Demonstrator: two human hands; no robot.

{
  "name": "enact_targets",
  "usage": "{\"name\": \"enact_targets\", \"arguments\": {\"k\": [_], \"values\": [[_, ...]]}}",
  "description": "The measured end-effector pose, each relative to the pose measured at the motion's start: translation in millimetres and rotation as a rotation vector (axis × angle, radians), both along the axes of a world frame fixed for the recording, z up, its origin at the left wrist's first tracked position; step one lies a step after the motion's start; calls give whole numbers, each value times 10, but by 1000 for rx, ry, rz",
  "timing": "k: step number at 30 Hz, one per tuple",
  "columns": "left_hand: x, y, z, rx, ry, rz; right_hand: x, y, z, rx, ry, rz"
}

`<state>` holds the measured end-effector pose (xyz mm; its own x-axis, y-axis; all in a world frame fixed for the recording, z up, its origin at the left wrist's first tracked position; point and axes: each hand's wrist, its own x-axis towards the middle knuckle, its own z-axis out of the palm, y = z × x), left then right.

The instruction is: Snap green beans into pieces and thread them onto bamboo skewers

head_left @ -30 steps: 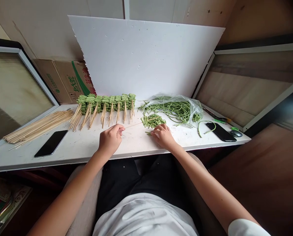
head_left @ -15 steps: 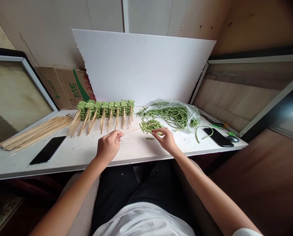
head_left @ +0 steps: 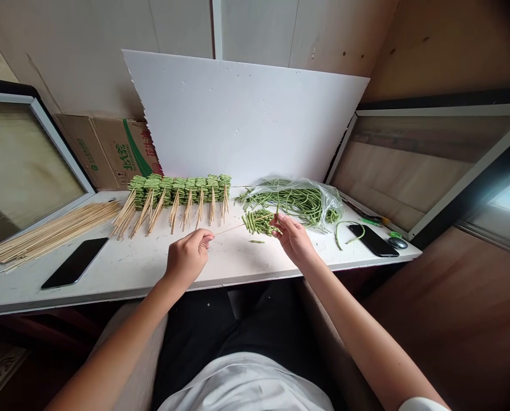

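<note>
My left hand (head_left: pixel 189 257) is closed on the near end of a thin wooden skewer (head_left: pixel 229 229). The skewer points right toward a pile of cut green bean pieces (head_left: pixel 257 222), and some pieces appear threaded at its far end. My right hand (head_left: pixel 295 237) pinches a short green bean piece (head_left: pixel 278 211), held upright above the right side of the pile. One loose bean piece (head_left: pixel 257 241) lies in front of the pile. Behind my left hand stand stacks of bean-loaded skewers (head_left: pixel 186 188), their bare sticks leaning toward me.
Loose skewers (head_left: pixel 53 231) and a phone (head_left: pixel 75 262) lie on the left of the white table (head_left: pixel 144 274). Long beans (head_left: pixel 298 200) in a clear bag lie at the back right. Another phone (head_left: pixel 372 241) and a mouse (head_left: pixel 397 243) are on the right. A white board (head_left: pixel 246 120) stands behind.
My right hand has lifted from the pile's front edge and turned upward, with a bean piece now showing upright in its fingers. My left hand keeps the skewer almost in place.
</note>
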<state>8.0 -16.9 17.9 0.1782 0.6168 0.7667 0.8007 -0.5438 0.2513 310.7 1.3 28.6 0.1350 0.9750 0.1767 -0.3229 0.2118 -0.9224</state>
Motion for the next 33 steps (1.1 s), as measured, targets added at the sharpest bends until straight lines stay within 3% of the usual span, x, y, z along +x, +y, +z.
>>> {"name": "enact_targets", "arguments": {"k": [11,19,33], "values": [[9,11,-33,2,22,12,-7,-51,39,-31,7,42],[-12,15,-31,0,30,22,-2,-41,20,-21,-18,1],[-96,9,65,8,66,32,76,5,-54,105,-196,-9]]}}
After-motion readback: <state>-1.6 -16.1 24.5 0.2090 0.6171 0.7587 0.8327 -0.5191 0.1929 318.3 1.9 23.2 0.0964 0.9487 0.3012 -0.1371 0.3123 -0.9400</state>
